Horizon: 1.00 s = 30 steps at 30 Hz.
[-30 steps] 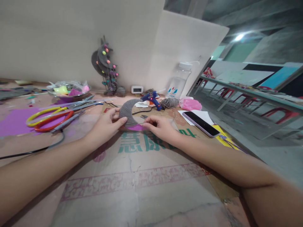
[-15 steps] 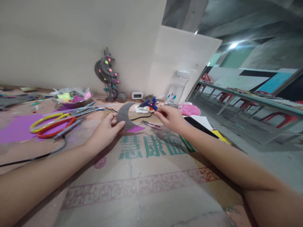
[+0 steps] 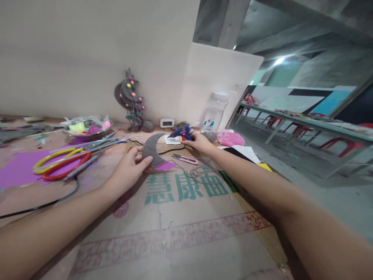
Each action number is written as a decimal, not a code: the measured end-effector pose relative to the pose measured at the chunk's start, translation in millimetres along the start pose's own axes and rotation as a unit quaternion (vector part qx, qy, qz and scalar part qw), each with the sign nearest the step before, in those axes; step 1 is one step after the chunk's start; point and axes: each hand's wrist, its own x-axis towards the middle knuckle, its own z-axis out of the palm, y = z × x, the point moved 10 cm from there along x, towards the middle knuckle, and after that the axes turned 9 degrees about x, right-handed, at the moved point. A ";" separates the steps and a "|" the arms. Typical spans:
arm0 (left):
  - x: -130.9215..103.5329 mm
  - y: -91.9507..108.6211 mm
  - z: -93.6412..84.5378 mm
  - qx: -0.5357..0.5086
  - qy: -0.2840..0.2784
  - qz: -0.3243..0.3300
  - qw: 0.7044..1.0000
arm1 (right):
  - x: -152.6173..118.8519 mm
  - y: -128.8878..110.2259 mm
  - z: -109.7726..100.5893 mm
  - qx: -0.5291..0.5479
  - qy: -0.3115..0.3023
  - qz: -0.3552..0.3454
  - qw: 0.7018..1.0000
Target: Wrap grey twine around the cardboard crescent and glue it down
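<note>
My left hand is closed on a crescent moon wrapped in grey yarn, thumb on its front, and holds it just above the table. A blue glue gun with a small red light lies over a white scrap. Around its handle end, the fingers of my right hand are closed; the fingertips are partly hidden. Between the hands are pink-handled thread snips and a purple piece under the moon's lower tip. Loose grey yarn trails over the cardboard.
Yellow- and red-handled scissors lie on purple sheets at left, near a bowl of bright bits. Against the wall stand a decorated moon, a small clock and a bottle. A pink bag lies at right.
My right hand has moved slightly left and closed further around the glue gun's handle. The moon stays in my left hand. The whole view has shifted a little.
</note>
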 end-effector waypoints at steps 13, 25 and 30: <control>-0.3 -0.9 0.7 -0.008 -0.004 0.007 1.000 | -14.0 -13.3 -18.2 0.001 0.027 0.044 0.999; 1.1 -2.7 -2.6 0.000 0.005 0.020 1.000 | -92.8 -48.6 -17.2 0.072 0.048 -0.008 0.996; 2.7 -1.3 -3.0 0.000 0.006 0.034 0.999 | -109.0 -60.3 -3.9 0.106 0.005 -0.027 0.994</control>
